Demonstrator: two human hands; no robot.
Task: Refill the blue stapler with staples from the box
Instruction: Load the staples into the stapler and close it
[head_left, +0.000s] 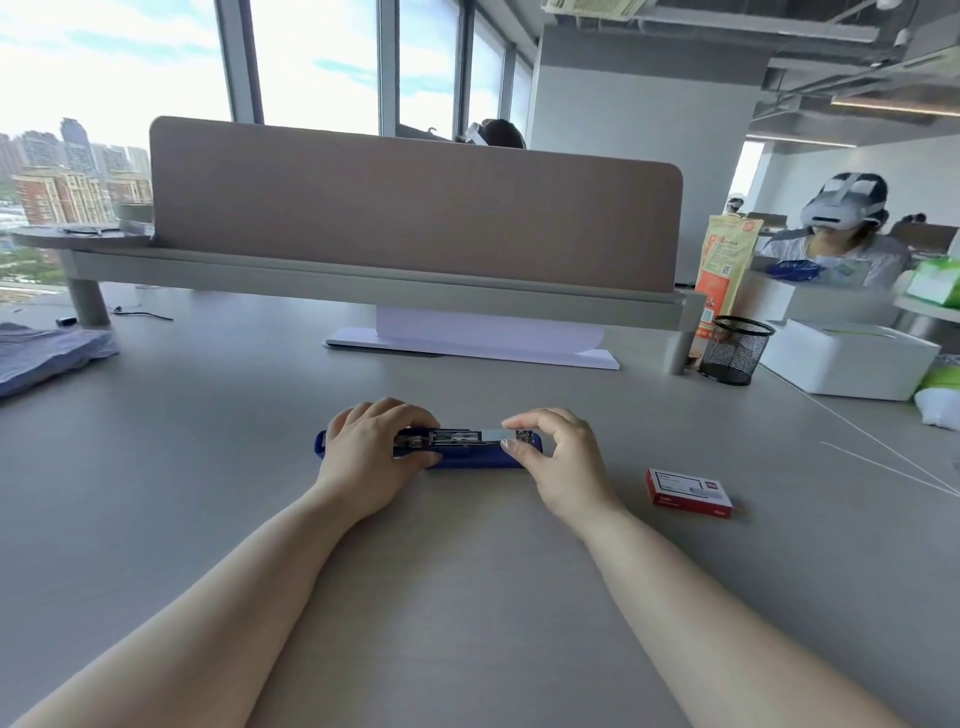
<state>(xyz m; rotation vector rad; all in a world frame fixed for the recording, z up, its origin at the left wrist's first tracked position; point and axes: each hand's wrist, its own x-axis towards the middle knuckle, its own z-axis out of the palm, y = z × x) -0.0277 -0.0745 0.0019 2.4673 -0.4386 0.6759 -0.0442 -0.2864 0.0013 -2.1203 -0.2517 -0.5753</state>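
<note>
Two bare forearms reached in from the near edge, ending at the left hand (363, 457) and the right hand (558, 462), both on the blue stapler (467, 460). The stapler lay flat across the middle of the grey bench (467, 597), opened so that its metal staple channel faced up.

The left hand's fingers (410, 415) were curled over the stapler's left part and closed on it, pinning it down. The right hand's thumb and forefinger were pinched nearly closed around a short silvery strip of staples (492, 434) sitting in the channel at its right end.

The stapler looked rigid and fairly light, likely to skid on the smooth bench unless braced by its plastic sides. The strip seemed brittle and prone to snap, best held by its long edges rather than its ends.

By count: one stapler, one strip visible, and one red staple box (688, 492), lying apart to the right, seemingly shut. Farther back stood one black mesh pen cup (735, 351).
</note>
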